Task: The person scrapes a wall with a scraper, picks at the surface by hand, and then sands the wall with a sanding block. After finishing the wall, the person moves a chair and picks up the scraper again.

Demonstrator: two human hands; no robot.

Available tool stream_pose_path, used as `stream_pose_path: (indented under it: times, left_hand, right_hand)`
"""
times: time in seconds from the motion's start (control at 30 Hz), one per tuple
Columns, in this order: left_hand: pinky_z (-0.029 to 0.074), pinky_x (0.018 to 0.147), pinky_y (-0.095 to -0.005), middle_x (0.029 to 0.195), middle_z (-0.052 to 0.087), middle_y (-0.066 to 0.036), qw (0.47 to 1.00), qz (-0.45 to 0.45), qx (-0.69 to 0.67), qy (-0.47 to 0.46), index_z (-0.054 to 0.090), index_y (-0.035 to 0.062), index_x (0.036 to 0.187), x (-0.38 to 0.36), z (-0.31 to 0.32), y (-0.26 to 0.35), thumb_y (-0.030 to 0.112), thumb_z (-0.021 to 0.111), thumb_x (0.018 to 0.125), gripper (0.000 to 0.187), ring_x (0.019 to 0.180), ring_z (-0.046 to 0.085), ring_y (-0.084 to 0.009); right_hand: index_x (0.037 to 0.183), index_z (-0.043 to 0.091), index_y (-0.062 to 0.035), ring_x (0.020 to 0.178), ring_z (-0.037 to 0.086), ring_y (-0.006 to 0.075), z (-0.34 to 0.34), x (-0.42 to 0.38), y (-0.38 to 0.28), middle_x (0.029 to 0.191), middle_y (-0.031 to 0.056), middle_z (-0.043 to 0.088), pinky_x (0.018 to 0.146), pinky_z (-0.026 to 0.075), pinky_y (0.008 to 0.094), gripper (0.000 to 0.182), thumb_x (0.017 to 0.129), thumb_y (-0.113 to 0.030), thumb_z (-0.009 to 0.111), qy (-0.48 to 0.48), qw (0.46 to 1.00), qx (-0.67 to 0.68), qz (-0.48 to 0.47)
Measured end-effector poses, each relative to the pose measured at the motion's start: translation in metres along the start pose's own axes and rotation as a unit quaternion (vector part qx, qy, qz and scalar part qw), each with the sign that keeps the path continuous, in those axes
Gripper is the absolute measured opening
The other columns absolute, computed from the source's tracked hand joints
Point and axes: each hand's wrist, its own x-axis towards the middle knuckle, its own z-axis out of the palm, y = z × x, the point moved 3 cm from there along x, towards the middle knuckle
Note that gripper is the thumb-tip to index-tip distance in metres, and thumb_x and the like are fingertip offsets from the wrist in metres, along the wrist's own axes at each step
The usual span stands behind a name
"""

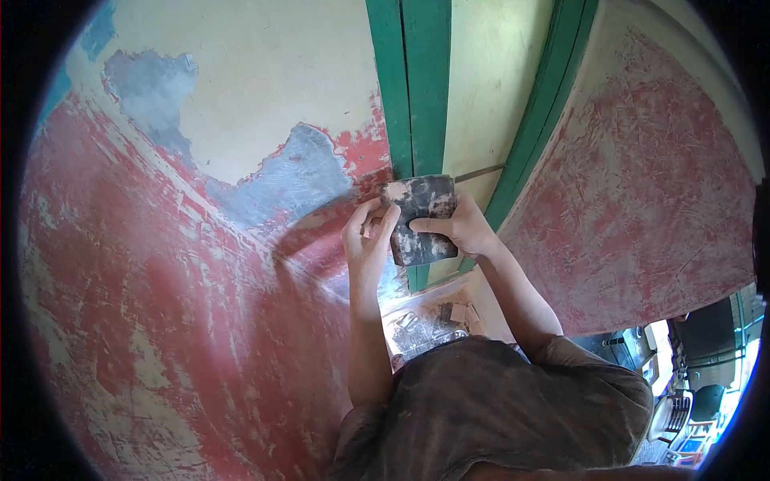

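A worn, dark sheet of sandpaper (423, 200), blotched with pale dust, is held up in front of my chest. My right hand (472, 228) grips its right side, with the thumb laid across the face of the sheet. At the left edge, my left hand (370, 240) pinches the sheet, its thumb pointing up along the front. The other fingers of both hands are partly hidden. Behind the sheet stands a green door frame (425, 96).
On the left is a wall (184, 305) with scraped red paint and grey patches (293, 176). A scraped red surface (634, 200) rises on the right. Below my arms, debris (457, 314) lies on the floor. Chairs (672, 413) stand at far right.
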Motion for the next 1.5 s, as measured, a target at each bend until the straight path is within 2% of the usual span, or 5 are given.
stream_pose_path:
  times: [0.53, 0.8, 1.1, 1.3, 1.5]
  left_hand:
    - [0.049, 0.078, -0.0262, 0.094, 0.071, -0.002, 0.999, -0.005, 0.04, 0.029, 0.07, -0.0012, 0.11, -0.001, -0.012, -0.013, 0.018, 0.083, 0.091, 0.03, 0.082, 0.059, -0.008]
    - [0.046, 0.074, -0.0227, 0.091, 0.067, 0.001, 0.994, -0.048, -0.071, 0.071, 0.068, 0.0006, 0.115, -0.02, -0.019, -0.038, 0.015, 0.082, 0.092, 0.03, 0.079, 0.056, -0.005]
    - [0.052, 0.094, -0.0318, 0.113, 0.074, -0.011, 0.989, 0.036, 0.143, -0.029, 0.068, -0.0006, 0.123, -0.031, -0.02, -0.029, 0.014, 0.084, 0.089, 0.041, 0.102, 0.07, -0.0182]
    - [0.048, 0.078, -0.0267, 0.094, 0.072, -0.005, 0.992, -0.069, 0.077, -0.072, 0.073, -0.0016, 0.112, -0.038, -0.015, -0.033, 0.015, 0.083, 0.091, 0.029, 0.087, 0.062, -0.0096]
    - [0.039, 0.07, -0.0253, 0.081, 0.057, 0.004, 0.997, -0.057, -0.005, 0.044, 0.07, -0.0013, 0.099, -0.045, -0.019, -0.046, 0.016, 0.08, 0.093, 0.021, 0.076, 0.047, -0.0061]
  right_hand:
    - [0.132, 0.058, 0.004, 0.096, 0.068, 0.0121, -0.001, -0.02, 0.021, 0.115, 0.0078, 0.071, 0.085, 0.056, 0.0297, 0.047, 0.09, -0.003, 0.079, 0.009, 0.994, -0.07, 0.086]
    - [0.128, 0.059, 0.0039, 0.099, 0.068, 0.0122, -0.006, -0.027, 0.038, 0.115, 0.0097, 0.071, 0.082, 0.057, 0.0289, 0.044, 0.089, 0.0, 0.079, 0.035, 0.999, -0.038, 0.004]
    - [0.128, 0.066, 0.0057, 0.095, 0.07, 0.0129, -0.009, -0.046, 0.025, 0.108, 0.0095, 0.075, 0.084, 0.057, 0.029, 0.041, 0.089, -0.002, 0.079, 0.023, 0.992, -0.121, 0.028]
    - [0.131, 0.064, 0.0052, 0.095, 0.07, 0.0133, -0.003, -0.056, 0.011, 0.108, 0.0084, 0.074, 0.083, 0.057, 0.0284, 0.043, 0.091, -0.004, 0.078, 0.0, 0.977, -0.196, 0.087]
    - [0.13, 0.066, 0.0052, 0.105, 0.066, 0.0131, -0.016, -0.065, 0.039, 0.114, 0.0101, 0.074, 0.094, 0.053, 0.0318, 0.037, 0.097, -0.01, 0.075, 0.048, 0.981, 0.185, 0.044]
